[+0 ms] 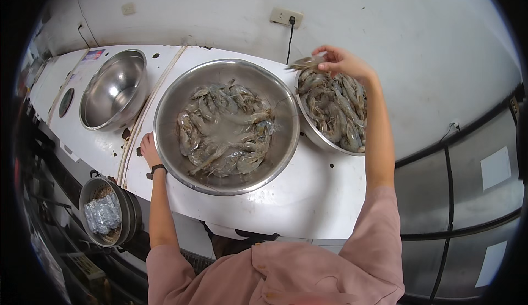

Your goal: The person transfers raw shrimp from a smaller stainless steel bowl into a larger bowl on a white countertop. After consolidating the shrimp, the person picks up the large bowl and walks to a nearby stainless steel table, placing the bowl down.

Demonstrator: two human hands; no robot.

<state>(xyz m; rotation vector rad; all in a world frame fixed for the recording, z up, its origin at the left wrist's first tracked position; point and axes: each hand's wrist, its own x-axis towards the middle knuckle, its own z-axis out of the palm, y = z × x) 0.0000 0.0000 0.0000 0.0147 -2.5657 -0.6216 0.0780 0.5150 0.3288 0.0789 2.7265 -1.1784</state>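
A large steel bowl (170,88) stands in the middle of the white table, with a ring of raw grey shrimp (250,118) in it around a cloudy middle. Against its left side rests my left hand (149,150), fingers partly in sight and apart, with nothing seen in them. To the right is a second steel bowl (322,140), heaped with more grey shrimp (333,104). Over the far rim of this heap, my right hand (342,63) pinches one shrimp (304,63), which points left and looks slightly blurred. My right forearm covers part of the heap's right side.
A bare steel bowl (113,93) leans on the table at the left. Lower down on that side stands a metal pot (91,233) with a silvery plastic bag (103,215) inside. A corded wall outlet (286,17) is behind the table; steel cabinet doors (484,178) line the right.
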